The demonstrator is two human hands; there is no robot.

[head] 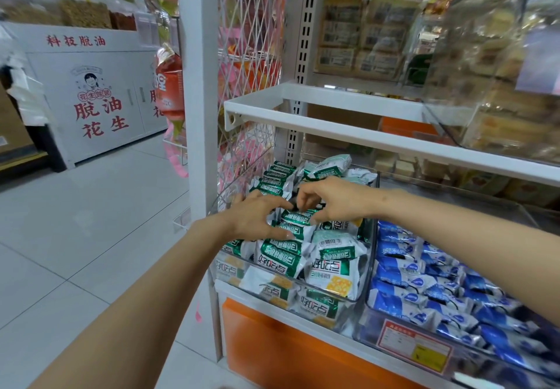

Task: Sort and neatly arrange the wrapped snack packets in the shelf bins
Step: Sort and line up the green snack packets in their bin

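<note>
A clear plastic bin (368, 255) on the lower shelf holds several green-and-white snack packets (281, 255). A neat upright row of them (277, 176) stands at the bin's back left. My left hand (257, 215) lies flat on packets in the middle, fingers spread, thumb against one. My right hand (330, 199) reaches in from the right and pinches the top edge of a green packet (298, 217) between thumb and fingers. To the right, a second clear bin (403, 334) holds several blue-and-white packets (424, 285).
A white shelf board (333, 131) overhangs the bins just above my hands. Clear bins of yellowish snacks (500, 85) sit higher at the right. A white wire mesh panel (248, 55) and post (197, 85) bound the left side. Tiled floor (91, 222) and a white peanut display (97, 94) lie to the left.
</note>
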